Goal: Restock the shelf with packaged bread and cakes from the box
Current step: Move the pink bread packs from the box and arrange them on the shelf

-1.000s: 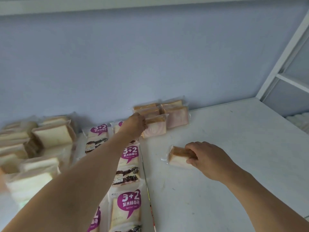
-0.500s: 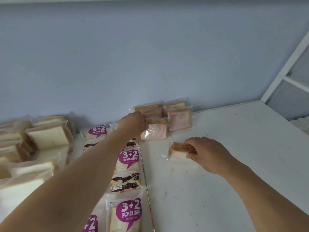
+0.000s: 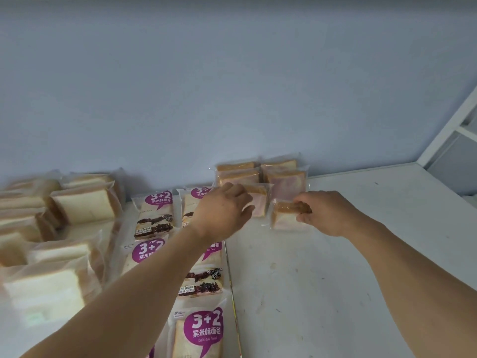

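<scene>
Shelf [image 3: 348, 254] space is being filled: 1 pink cake pack [image 3: 286, 215] is being pinched by the right hand [image 3: 327, 213] beside the stacked cakes [image 3: 260, 174]. The left hand [image 3: 222, 210], fingers relaxed, is resting against that stack. Box unseen; much shelf is being left bare.

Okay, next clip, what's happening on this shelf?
A person is stocking a white shelf with wrapped bread. The right hand grips a pink-tinted bread packet by its crust edge, placing it beside the pink packets stacked against the back wall. The left hand, fingers relaxed, is at the front packet of that stack. Purple-labelled toast packs and plain white bread packs fill the left side.
</scene>
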